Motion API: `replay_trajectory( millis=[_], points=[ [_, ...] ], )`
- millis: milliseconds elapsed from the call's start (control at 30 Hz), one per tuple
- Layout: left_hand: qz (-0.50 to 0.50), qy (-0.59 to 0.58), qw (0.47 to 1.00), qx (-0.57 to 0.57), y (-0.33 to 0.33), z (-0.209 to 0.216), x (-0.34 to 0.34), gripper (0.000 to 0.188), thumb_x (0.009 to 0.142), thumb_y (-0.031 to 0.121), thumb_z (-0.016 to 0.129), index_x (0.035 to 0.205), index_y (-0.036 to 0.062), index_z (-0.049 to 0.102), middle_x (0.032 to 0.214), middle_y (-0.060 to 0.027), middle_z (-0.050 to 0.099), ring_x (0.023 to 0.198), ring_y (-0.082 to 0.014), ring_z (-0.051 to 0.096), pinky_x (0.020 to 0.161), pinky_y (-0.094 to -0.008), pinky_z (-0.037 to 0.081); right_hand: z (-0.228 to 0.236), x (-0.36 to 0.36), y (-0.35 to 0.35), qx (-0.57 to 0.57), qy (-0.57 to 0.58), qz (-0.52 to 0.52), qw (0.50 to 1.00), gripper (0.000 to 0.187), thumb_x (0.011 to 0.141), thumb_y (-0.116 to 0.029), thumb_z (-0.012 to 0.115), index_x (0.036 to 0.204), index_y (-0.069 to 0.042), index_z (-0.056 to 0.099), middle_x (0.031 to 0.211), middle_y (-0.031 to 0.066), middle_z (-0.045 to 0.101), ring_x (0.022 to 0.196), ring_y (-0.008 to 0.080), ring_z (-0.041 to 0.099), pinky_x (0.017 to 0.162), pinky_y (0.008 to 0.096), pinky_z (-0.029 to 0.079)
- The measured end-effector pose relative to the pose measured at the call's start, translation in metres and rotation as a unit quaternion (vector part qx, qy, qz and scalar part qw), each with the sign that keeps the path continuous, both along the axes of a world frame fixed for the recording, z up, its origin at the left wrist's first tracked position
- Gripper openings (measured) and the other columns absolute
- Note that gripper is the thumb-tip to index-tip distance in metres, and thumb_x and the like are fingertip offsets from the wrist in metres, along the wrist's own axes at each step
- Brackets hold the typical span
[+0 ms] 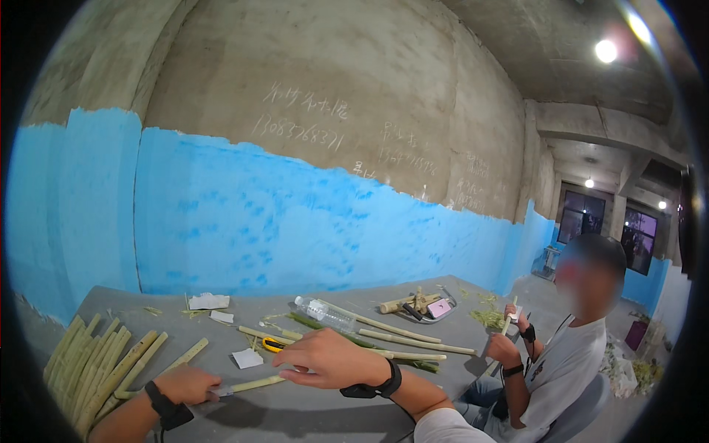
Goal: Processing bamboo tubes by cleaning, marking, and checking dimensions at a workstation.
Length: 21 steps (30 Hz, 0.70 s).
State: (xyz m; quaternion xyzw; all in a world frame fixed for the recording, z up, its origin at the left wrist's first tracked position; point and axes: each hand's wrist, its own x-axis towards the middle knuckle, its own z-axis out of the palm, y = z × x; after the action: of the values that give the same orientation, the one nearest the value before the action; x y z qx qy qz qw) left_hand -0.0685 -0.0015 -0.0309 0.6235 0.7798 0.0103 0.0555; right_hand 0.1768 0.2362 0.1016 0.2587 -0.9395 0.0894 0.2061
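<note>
The held stalk (pixel 255 384) is pale green, and the stalk pile (pixel 129 362) at the left runs from yellowish green to tan. Farther off lies a dark green stem (pixel 299 319). The table (pixel 258 415) is plain grey, the cutter (pixel 273 345) yellow with black, the paper scrap (pixel 247 358) white, the bottle (pixel 325 315) clear. On the far right, a flat rectangle (pixel 439 308) shows pink beside light green shavings (pixel 487 319). The near wristbands (pixel 388 380) are black; the co-worker's shirt (pixel 557 362) is white. Behind, the wall (pixel 244 221) is bright blue below, patterned with darker blue dabs, and grey-brown above with whitish scrawls
</note>
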Motion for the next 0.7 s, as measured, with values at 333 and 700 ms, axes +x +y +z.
replay_trajectory(
  millis=[333,700],
  points=[
    [-0.008,-0.019,0.999,0.028,-0.001,-0.004,-0.004,0.043,0.092,0.051,0.063,0.104,0.0103,0.063,0.093,-0.0175,0.068,0.093,-0.0406,0.065,0.077,-0.0499,0.050,0.003,-0.001,0.001,0.009,0.001,0.000,1.000,0.014,0.094,-0.024,0.063,0.101,-0.011,0.064,0.065,0.0088,0.059,0.064,0.0336,0.060,0.061,0.0445,0.044],
    [-0.007,0.001,1.000,0.011,-0.004,-0.003,-0.003,0.041,0.092,0.047,0.064,0.108,0.0100,0.063,0.093,-0.0169,0.070,0.092,-0.0406,0.066,0.077,-0.0506,0.050,-0.003,-0.004,-0.007,0.019,0.013,0.003,1.000,0.014,0.094,-0.025,0.064,0.100,-0.012,0.064,0.067,0.0088,0.060,0.065,0.0342,0.061,0.061,0.0451,0.045]
  ],
)
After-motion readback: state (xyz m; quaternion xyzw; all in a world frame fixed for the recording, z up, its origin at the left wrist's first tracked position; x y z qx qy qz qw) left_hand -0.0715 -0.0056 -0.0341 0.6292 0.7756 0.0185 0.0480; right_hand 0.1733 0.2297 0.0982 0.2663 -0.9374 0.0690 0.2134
